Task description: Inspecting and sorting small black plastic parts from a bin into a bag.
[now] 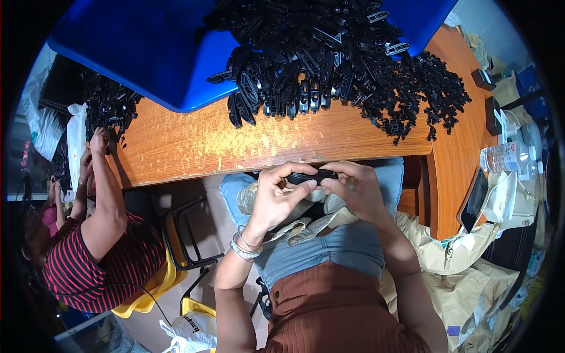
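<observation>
My left hand (276, 197) and my right hand (356, 191) meet over my lap, both gripping one small black plastic part (312, 176) between the fingertips. It is oblong and held level, just below the edge of the wooden table (188, 147). A clear plastic bag (250, 197) lies on my lap under the hands. A large heap of similar black plastic parts (329, 65) is piled on the table and on a blue tray (147, 53) ahead of me.
At left, another person in a red striped shirt (106, 265) handles black parts (109, 109) at the table's left end. A water bottle (506, 156), a phone (474, 200) and small boxes sit on the right side. Brown paper bags (465, 276) lie at lower right.
</observation>
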A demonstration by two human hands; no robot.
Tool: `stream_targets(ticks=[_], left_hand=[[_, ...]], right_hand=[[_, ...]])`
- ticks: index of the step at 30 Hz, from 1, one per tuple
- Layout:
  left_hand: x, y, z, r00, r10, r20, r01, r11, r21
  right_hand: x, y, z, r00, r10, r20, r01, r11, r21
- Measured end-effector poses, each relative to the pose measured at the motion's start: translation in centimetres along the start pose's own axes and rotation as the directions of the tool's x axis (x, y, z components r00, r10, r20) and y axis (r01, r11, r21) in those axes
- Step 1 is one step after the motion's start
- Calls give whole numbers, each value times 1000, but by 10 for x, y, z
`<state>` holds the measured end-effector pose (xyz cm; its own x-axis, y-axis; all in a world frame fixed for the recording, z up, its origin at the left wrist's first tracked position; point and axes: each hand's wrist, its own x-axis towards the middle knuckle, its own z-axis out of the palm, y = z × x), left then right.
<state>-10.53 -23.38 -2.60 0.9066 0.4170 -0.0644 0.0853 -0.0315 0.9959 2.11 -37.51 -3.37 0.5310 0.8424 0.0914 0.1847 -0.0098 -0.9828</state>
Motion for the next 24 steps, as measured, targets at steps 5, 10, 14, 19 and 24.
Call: stream_targets(ticks=[5,10,14,19,24], left_hand=[[5,-1,3,971,168,-170,-132,971,200],[59,-17,-57,657,554,-511,31,658,753],[84,-40,-108,691,465,-553,195,617,763],[91,-40,-114,705,243,-666,246,798,551],[85,-50,-120,672,217,-708,139,902,409]], right_hand=[[-3,0,3,1000,-5,-29,1,993,-116],[-1,16,-9,952,45,301,89,905,-416],[38,21,-35,886,-427,-181,205,711,-673],[76,23,-58,824,-490,-284,-102,365,-925],[62,30,-31,869,-439,-230,36,520,-853]])
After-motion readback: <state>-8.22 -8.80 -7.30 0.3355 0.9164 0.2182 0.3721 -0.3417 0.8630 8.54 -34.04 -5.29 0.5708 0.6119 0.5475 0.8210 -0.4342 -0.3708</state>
